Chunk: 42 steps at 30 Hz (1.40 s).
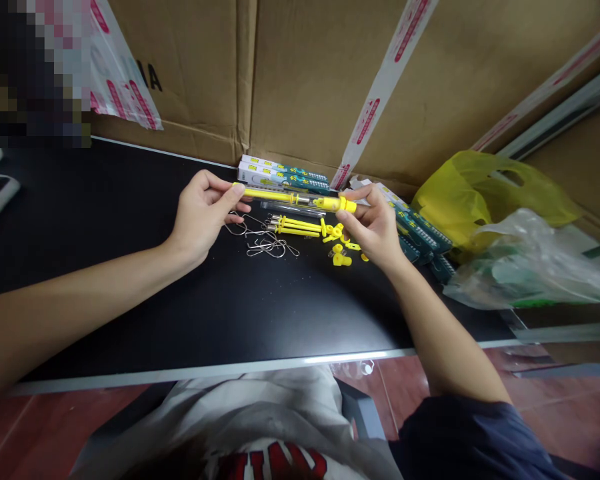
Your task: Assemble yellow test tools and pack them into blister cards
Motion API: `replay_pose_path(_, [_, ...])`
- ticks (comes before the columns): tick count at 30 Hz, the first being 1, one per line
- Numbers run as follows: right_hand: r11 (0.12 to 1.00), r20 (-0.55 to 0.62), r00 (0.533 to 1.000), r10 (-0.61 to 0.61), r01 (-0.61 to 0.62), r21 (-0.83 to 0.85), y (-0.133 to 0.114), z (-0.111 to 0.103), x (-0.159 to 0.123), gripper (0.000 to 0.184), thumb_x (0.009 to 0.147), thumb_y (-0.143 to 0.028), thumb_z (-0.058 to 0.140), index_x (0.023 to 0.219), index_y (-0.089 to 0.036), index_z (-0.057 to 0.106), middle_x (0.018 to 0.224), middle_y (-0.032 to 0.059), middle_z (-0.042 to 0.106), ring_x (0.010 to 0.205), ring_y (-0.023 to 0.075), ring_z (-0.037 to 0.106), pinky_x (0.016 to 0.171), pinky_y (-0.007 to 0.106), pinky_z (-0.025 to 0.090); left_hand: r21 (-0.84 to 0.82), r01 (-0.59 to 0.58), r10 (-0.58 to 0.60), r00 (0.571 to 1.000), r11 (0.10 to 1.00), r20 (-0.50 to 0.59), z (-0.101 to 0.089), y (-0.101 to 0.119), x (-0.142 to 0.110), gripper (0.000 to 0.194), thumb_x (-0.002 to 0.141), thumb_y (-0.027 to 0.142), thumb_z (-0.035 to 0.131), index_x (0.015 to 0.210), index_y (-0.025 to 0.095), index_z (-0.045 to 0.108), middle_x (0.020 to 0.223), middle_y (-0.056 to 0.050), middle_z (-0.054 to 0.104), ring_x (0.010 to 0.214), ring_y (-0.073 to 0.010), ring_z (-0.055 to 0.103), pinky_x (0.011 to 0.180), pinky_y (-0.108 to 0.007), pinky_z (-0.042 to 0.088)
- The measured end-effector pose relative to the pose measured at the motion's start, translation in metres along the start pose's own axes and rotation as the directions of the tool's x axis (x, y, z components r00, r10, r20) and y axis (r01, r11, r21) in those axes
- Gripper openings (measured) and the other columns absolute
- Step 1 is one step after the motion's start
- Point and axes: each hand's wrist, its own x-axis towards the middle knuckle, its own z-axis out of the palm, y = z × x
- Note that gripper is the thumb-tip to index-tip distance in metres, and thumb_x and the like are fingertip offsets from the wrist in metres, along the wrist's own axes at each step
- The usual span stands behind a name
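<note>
A slim stick-like assembly [273,195] is held level above the table: a yellow rod, a short metallic section, and a thicker yellow end piece [333,203]. My left hand [205,213] pinches its left end between thumb and fingers. At the other end, my right hand [373,223] grips around the yellow end piece; the fingers partly hide it. Below lie several yellow rods with metal tips [295,227], a clear tube [293,209], bent wire hooks [270,248] and small yellow plastic parts [342,259].
Printed narrow boxes [283,175] lie behind the hands, with more dark green boxes [425,230] at right. Yellow [480,187] and clear plastic bags [535,267] rest beyond them. Large taped cardboard [305,80] walls the back of the black table [220,320].
</note>
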Motion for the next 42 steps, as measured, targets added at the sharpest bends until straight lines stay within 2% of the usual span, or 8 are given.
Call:
replay_pose_path(5, [0.989,-0.046,0.994,-0.095,0.089,-0.118,0.0017,-0.0050,0.0023,0.035,0.076,-0.051,0.075,0.096,-0.025,0.063,0.058,-0.0070,0.038,0.047,0.0078,0.035,0.044,0.023,0.036,-0.003,0.002,-0.002,1.000,1.000,0.000,-0.0006,-0.0009,0.0004,0.028,0.077,0.025,0.076,0.074,0.020,0.049,0.071,0.001,0.069,0.061,-0.0104,0.069,0.049,-0.016,0.053])
replay_pose_path(11, [0.961,-0.074,0.978,-0.196,0.177,-0.210,0.0012,-0.0059,0.0038,0.033,0.073,-0.050,0.077,0.091,-0.025,0.066,0.092,0.0028,0.054,0.082,0.0155,0.054,0.064,0.027,0.051,0.001,-0.011,0.011,1.000,1.000,0.001,-0.0002,-0.0006,-0.0002,0.029,0.076,0.027,0.077,0.073,0.020,0.049,0.070,0.001,0.068,0.061,-0.0103,0.069,0.048,-0.015,0.053])
replay_pose_path(15, [0.977,-0.056,0.984,-0.166,0.157,-0.144,0.0037,-0.0049,0.0034,0.030,0.077,-0.047,0.074,0.094,-0.024,0.064,0.093,0.0027,0.058,0.084,0.0158,0.058,0.071,0.029,0.052,0.003,0.001,-0.001,1.000,1.000,-0.001,0.0000,-0.0002,-0.0002,0.029,0.075,0.027,0.078,0.072,0.020,0.049,0.069,0.002,0.068,0.061,-0.0101,0.069,0.047,-0.014,0.053])
replay_pose_path(21, [0.986,-0.037,0.991,-0.129,0.124,-0.112,0.0037,-0.0039,0.0034,0.037,0.074,-0.053,0.075,0.093,-0.024,0.061,0.084,0.0005,0.060,0.073,0.0145,0.058,0.065,0.029,0.051,0.000,-0.007,0.007,1.000,1.000,-0.005,-0.0001,-0.0009,0.0008,0.029,0.075,0.027,0.078,0.072,0.021,0.049,0.069,0.002,0.068,0.061,-0.0104,0.069,0.048,-0.015,0.053])
replay_pose_path(28, [0.999,0.023,0.999,-0.032,0.032,-0.013,0.0010,-0.0002,0.0017,0.041,0.072,-0.057,0.076,0.090,-0.026,0.055,0.071,-0.0028,0.055,0.052,0.0105,0.047,0.045,0.027,0.042,-0.006,-0.004,0.004,1.000,1.000,-0.003,-0.0012,-0.0016,0.0016,0.026,0.078,0.025,0.075,0.073,0.021,0.050,0.071,0.001,0.069,0.062,-0.0105,0.069,0.049,-0.016,0.053])
replay_pose_path(34, [0.999,0.039,0.999,0.014,-0.015,0.033,0.0004,0.0003,0.0005,0.044,0.071,-0.059,0.075,0.091,-0.027,0.052,0.069,-0.0043,0.054,0.045,0.0091,0.042,0.039,0.026,0.037,0.012,-0.002,0.002,1.000,1.000,-0.008,-0.0005,-0.0003,-0.0001,0.028,0.077,0.026,0.076,0.073,0.020,0.049,0.073,0.000,0.068,0.063,-0.0105,0.069,0.050,-0.016,0.053])
replay_pose_path(38, [1.000,-0.001,1.000,-0.022,0.022,-0.018,0.0002,-0.0014,0.0014,0.042,0.071,-0.058,0.076,0.090,-0.026,0.057,0.065,-0.0050,0.049,0.047,0.0084,0.040,0.041,0.024,0.037,0.004,-0.001,0.002,1.000,1.000,-0.012,0.0009,0.0010,-0.0004,0.028,0.077,0.026,0.076,0.073,0.021,0.049,0.072,0.001,0.068,0.062,-0.0109,0.068,0.049,-0.017,0.053])
replay_pose_path(42, [0.982,-0.065,0.988,-0.137,0.127,-0.140,0.0010,-0.0038,0.0033,0.037,0.071,-0.054,0.077,0.089,-0.024,0.063,0.083,0.0002,0.054,0.067,0.0120,0.051,0.055,0.025,0.047,-0.007,-0.006,0.005,1.000,1.000,-0.009,0.0014,0.0004,-0.0003,0.028,0.077,0.026,0.077,0.072,0.021,0.049,0.071,0.001,0.068,0.062,-0.0108,0.068,0.048,-0.016,0.053])
